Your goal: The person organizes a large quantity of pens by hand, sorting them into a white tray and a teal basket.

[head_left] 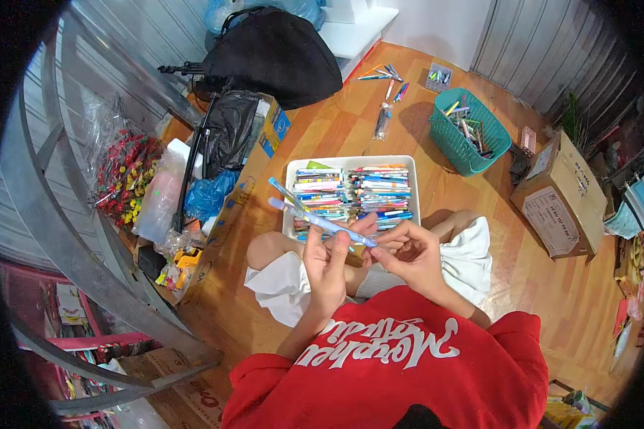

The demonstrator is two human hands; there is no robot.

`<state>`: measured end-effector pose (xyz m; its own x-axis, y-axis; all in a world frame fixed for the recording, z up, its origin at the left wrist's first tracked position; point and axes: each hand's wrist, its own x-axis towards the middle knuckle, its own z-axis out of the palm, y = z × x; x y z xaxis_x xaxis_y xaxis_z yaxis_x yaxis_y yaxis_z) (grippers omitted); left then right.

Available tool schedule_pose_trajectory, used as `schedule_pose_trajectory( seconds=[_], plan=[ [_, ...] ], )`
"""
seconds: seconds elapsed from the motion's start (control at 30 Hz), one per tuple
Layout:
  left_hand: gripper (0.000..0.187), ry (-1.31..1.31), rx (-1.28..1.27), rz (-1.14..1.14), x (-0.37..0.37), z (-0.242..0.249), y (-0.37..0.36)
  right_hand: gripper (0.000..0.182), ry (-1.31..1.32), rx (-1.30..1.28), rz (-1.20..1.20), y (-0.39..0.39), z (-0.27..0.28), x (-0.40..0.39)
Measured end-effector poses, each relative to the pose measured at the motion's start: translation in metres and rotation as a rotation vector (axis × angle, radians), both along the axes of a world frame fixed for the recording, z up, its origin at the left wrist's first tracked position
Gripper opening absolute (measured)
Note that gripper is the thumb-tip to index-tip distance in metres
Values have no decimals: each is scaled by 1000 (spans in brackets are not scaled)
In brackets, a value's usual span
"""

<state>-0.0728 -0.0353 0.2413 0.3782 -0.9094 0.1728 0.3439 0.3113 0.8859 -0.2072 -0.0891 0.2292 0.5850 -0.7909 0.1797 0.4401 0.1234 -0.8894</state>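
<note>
Two light-blue pens (300, 209) lie slantwise across my left hand (327, 270), held between its thumb and fingers, their far ends sticking out to the upper left. At the lower right end of the pens, my right hand (413, 252) is closed in a pinch, thumb against forefinger. Its fingertips partly hide that end. Beneath both hands, between my knees, a white tray (416, 175) holds many pens laid in two side-by-side columns. My hands cover the tray's near edge.
Loose pens (383, 73) and a clear packet (383, 123) lie on the wooden floor ahead. A teal basket (472, 163) of pens stands right of the tray, near a small box (438, 77). A cardboard box (562, 200) is farther right. Metal railing (71, 222) curves along the left.
</note>
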Motion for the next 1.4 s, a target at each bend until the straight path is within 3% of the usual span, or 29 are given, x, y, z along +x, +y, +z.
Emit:
schedule_pose_trajectory(
  seconds=[0.17,0.37,0.47,0.57,0.67,0.77,0.87,0.9,1.0,1.03,1.13,1.2,1.4],
  plan=[
    [37,-56,3,-8,1,-1,-1,15,103,-102,-86,4,0,-2],
    [31,-67,35,52,-2,-2,0,15,262,-646,-337,0,-6,1],
    [28,-102,37,70,-2,-4,2,13,218,-425,-204,0,-5,0],
    [26,-150,21,43,0,-1,3,11,32,-23,52,-7,0,-5],
    [26,-174,35,32,1,-2,0,11,15,41,115,-9,0,-4],
    [28,-112,97,15,3,-8,-5,22,-23,102,136,-13,-17,1],
    [28,-15,151,19,8,-13,-10,43,185,-152,120,-14,-7,5],
    [29,-19,157,55,11,-18,-11,58,260,-137,214,-18,-10,1],
    [26,-47,196,62,14,-22,-11,59,330,-22,161,-19,-17,-6],
    [25,-121,234,17,21,-26,-8,59,358,-266,24,-24,-27,-7],
    [21,-248,348,-181,28,-51,-2,50,474,-538,-185,-40,-17,-12],
    [20,-296,424,-368,27,-55,4,42,540,-563,-114,-43,1,-11],
    [23,-391,503,-519,41,-75,23,29,755,-823,58,-53,-24,-20]
  ],
)
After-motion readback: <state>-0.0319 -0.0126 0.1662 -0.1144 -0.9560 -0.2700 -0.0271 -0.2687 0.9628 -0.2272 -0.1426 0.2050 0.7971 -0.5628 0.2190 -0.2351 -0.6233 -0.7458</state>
